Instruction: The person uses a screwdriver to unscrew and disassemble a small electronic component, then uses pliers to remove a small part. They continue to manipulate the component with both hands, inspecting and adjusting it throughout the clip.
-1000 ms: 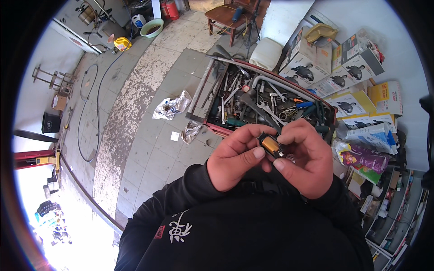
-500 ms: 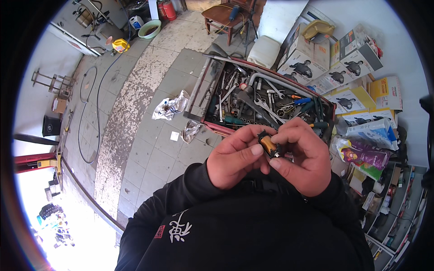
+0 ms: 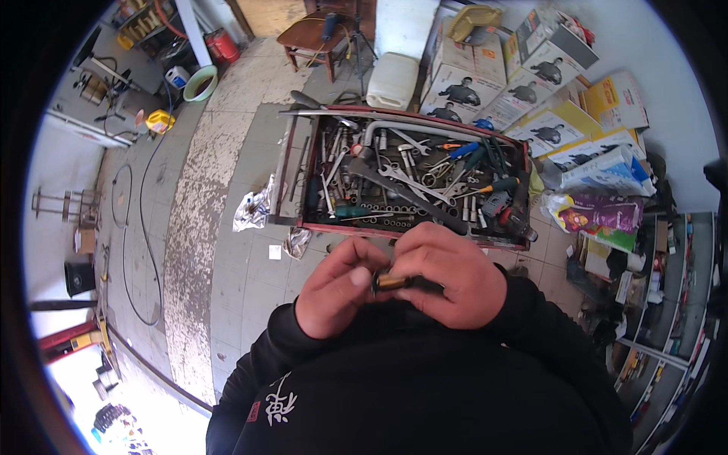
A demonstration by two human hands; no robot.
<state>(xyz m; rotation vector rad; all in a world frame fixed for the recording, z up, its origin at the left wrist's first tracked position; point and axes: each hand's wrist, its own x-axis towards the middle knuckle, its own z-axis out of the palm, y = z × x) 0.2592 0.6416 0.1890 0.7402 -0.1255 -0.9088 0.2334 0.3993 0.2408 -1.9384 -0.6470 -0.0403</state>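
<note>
Close to my chest I hold a small copper-coloured coil with black ends. My left hand pinches its left end between thumb and fingers. Around its right end, the fingers of my right hand are closed, hiding part of it. Just beyond both hands stands a red-edged tool drawer crowded with wrenches, sockets and screwdrivers. A big black-handled tool lies slantwise across the heap, beside a combination wrench.
Cardboard boxes are stacked against the right wall, above shelves of small parts. A white jerrycan and a wooden chair stand behind the drawer. On the left floor lies a hose; crumpled foil lies nearer.
Both hands, with the coil, have moved left and slightly down in the view. The coil has turned to lie nearly level, and my right fingers cover more of it. The drawer shows more fully.
</note>
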